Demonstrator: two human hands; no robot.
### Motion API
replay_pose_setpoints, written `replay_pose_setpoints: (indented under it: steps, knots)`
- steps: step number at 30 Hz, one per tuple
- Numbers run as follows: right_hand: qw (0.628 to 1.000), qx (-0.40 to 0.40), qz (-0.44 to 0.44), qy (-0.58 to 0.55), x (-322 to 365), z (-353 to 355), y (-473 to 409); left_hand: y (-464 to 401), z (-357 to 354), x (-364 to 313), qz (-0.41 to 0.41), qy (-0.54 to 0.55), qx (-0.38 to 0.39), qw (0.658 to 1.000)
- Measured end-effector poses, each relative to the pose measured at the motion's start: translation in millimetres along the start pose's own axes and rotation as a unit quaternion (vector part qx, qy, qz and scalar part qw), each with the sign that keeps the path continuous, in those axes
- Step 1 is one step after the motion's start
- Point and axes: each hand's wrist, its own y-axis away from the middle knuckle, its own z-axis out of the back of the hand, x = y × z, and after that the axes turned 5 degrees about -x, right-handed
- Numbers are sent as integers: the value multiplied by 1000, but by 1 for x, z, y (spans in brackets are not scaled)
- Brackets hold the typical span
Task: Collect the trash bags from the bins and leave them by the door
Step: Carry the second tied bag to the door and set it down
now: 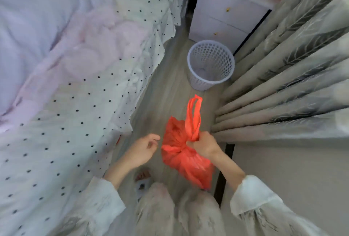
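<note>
The red trash bag (181, 152) hangs above the floor, nearer the viewer than the white perforated bin (210, 65), handle loops pointing toward the bin. The right hand (204, 144) grips its gathered neck; the left hand (142, 150), fingers loosely curled, holds nothing beside the bag.

Wood floor (166, 92) under white bin (210, 65)
</note>
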Motion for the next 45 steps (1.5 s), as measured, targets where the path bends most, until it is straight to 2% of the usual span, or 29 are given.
replay_pose_setpoints:
  steps: [4,7,11,13,18,20,23,27,30,35,40,43,45]
  knots:
    - [996,56,43,62,77,44,96,96,80,-46,40,56,-46,997]
    - [986,89,97,101,137,70,162,166,137,-78,37,58,-82,994]
    - [960,127,207,136,213,83,228,253,185,-97,43,100,-173,979]
    - [935,143,288,150,250,82,257,292,197,-94,43,137,-232,962]
    - [841,195,470,186,321,51,342,398,201,-68,80,251,-386,884]
    - [798,239,515,202,336,26,379,447,195,-53,112,285,-443,842]
    - [759,292,536,228,353,-16,437,526,180,-27,158,326,-529,767]
    - [704,332,570,263,358,-73,517,626,145,0,197,350,-622,672]
    - [672,364,578,285,344,-122,575,689,112,24,214,357,-669,616]
    - [614,439,584,299,293,-217,687,791,54,80,241,357,-711,555]
    - [574,488,577,316,231,-323,799,909,-8,155,289,345,-747,490]
    - [572,508,556,326,204,-380,853,974,-36,192,316,334,-768,445]
    - [569,529,536,329,195,-413,884,1008,-48,213,327,336,-768,436]
